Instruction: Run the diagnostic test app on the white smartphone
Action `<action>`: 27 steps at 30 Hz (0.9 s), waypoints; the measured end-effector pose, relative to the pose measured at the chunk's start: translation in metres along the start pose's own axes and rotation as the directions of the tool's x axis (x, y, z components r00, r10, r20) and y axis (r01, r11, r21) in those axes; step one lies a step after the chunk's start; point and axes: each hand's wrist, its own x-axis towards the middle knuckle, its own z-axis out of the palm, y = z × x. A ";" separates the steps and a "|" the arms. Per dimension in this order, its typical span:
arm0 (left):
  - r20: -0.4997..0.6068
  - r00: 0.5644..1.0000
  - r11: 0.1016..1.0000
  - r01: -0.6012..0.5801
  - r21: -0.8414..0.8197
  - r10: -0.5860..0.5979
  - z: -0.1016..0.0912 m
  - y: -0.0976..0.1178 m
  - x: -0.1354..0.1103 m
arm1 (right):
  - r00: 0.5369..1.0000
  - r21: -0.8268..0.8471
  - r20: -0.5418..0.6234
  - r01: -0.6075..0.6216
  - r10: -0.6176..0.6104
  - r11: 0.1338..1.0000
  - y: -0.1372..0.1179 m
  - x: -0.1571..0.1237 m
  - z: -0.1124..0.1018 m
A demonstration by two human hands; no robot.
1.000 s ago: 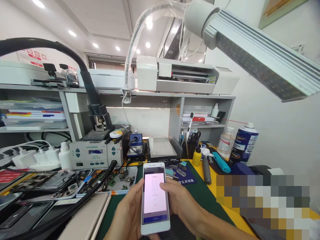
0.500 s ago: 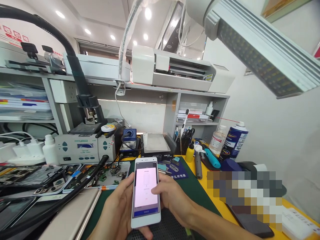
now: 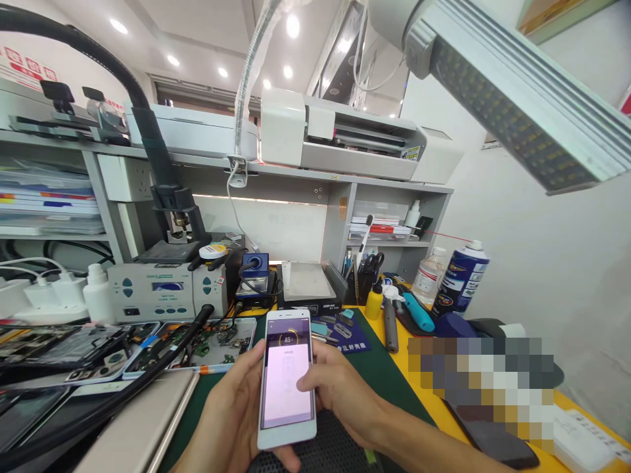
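A white smartphone [image 3: 286, 381] with a lit pale screen stands upright over the green mat [image 3: 384, 374]. My left hand [image 3: 231, 414] is wrapped round its left edge and bottom and holds it. My right hand [image 3: 340, 387] grips the phone's right edge, its thumb resting on the lower right part of the screen. A round dial with a number shows near the top of the screen.
Opened phones with bare circuit boards [image 3: 207, 345] lie left of the mat beside a soldering station [image 3: 162, 292]. A black hose [image 3: 162, 361] crosses them. A heating plate [image 3: 305, 282], tool cup [image 3: 367, 276], spray can [image 3: 463, 276] and a dark phone [image 3: 497, 440] sit behind and right. A lamp bar [image 3: 513, 98] hangs overhead.
The view dropped and shifted right a second ago, then held. The phone's screen changed to show a round dial at the top. My right thumb slid a little across the screen.
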 end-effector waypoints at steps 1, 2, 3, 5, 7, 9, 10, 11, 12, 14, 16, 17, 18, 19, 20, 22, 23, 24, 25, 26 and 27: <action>0.004 1.000 1.000 -0.002 -0.006 0.002 0.000 0.000 0.000 | 1.000 0.001 0.000 0.001 -0.001 1.000 0.000 0.000 0.000; 0.008 1.000 1.000 -0.004 -0.010 0.004 0.000 0.000 0.001 | 1.000 0.003 0.002 0.005 -0.005 1.000 0.001 0.000 0.000; 0.009 1.000 1.000 -0.004 -0.011 0.004 0.000 0.000 0.001 | 1.000 0.007 0.006 0.011 -0.011 1.000 0.001 0.001 0.000; 0.005 1.000 1.000 -0.004 -0.012 0.004 0.000 0.000 0.000 | 1.000 0.014 0.018 0.025 -0.025 1.000 0.002 0.001 0.000; 0.001 1.000 1.000 -0.004 -0.012 0.004 0.001 0.000 0.000 | 0.999 0.019 0.024 0.032 -0.032 0.999 0.003 0.002 -0.001; -0.002 1.000 1.000 -0.004 -0.012 0.004 0.002 0.001 -0.001 | 1.000 0.025 0.011 0.021 -0.022 0.999 0.004 0.003 -0.003; -0.003 1.000 1.000 -0.004 -0.010 0.004 0.002 0.001 -0.001 | 1.000 0.031 -0.001 0.013 -0.013 0.999 0.005 0.004 -0.003; -0.006 1.000 1.000 -0.006 -0.009 0.006 0.003 0.001 -0.001 | 1.000 0.038 -0.011 0.006 -0.005 0.999 0.005 0.004 -0.004; -0.007 1.000 1.000 -0.007 -0.008 0.007 0.003 0.001 -0.001 | 1.000 0.045 -0.018 -0.002 0.003 0.999 0.005 0.004 -0.004; -0.008 1.000 1.000 -0.007 -0.012 0.007 0.003 0.001 -0.001 | 1.000 0.059 -0.025 -0.012 0.014 0.998 0.004 0.004 -0.003; -0.007 1.000 1.000 -0.005 -0.021 0.004 0.002 0.001 -0.001 | 1.000 0.065 -0.020 -0.011 0.012 0.998 0.003 0.003 -0.001; -0.007 1.000 1.000 -0.005 -0.024 0.005 0.002 0.001 -0.001 | 1.000 0.067 -0.016 -0.008 0.009 0.998 0.003 0.002 -0.001; -0.007 1.000 1.000 -0.005 -0.025 0.005 0.002 0.001 -0.001 | 1.000 0.068 -0.012 -0.005 0.006 0.998 0.003 0.002 0.000; -0.005 1.000 1.000 -0.005 -0.025 0.005 0.002 0.001 -0.001 | 1.000 0.071 -0.010 -0.001 0.001 0.997 0.003 0.002 0.000; -0.002 1.000 1.000 -0.006 -0.024 0.006 0.001 0.000 0.000 | 1.000 0.073 -0.007 0.003 -0.003 0.997 0.003 0.002 0.000; 0.010 1.000 1.000 -0.004 -0.023 0.005 0.001 0.000 0.001 | 1.000 0.080 -0.006 0.005 -0.004 0.997 0.004 0.002 0.000; 0.020 1.000 1.000 -0.002 -0.022 0.002 0.000 0.000 0.001 | 1.000 0.079 -0.005 0.003 -0.003 0.997 0.004 0.002 0.000; 0.028 1.000 1.000 0.000 -0.022 0.000 0.000 0.000 0.001 | 1.000 0.076 -0.003 0.002 -0.002 0.997 0.004 0.002 0.000; 0.034 0.999 1.000 0.003 -0.021 -0.002 0.000 0.001 0.001 | 1.000 0.069 0.000 0.001 -0.001 0.998 0.003 0.002 0.000; 0.037 0.999 1.000 0.009 -0.018 -0.008 0.001 0.002 0.001 | 1.000 0.062 0.003 -0.002 0.002 0.998 0.003 0.003 0.000; 0.036 0.999 1.000 0.016 -0.012 -0.016 0.001 0.003 0.000 | 1.000 0.054 0.006 -0.006 0.005 0.999 0.003 0.003 0.000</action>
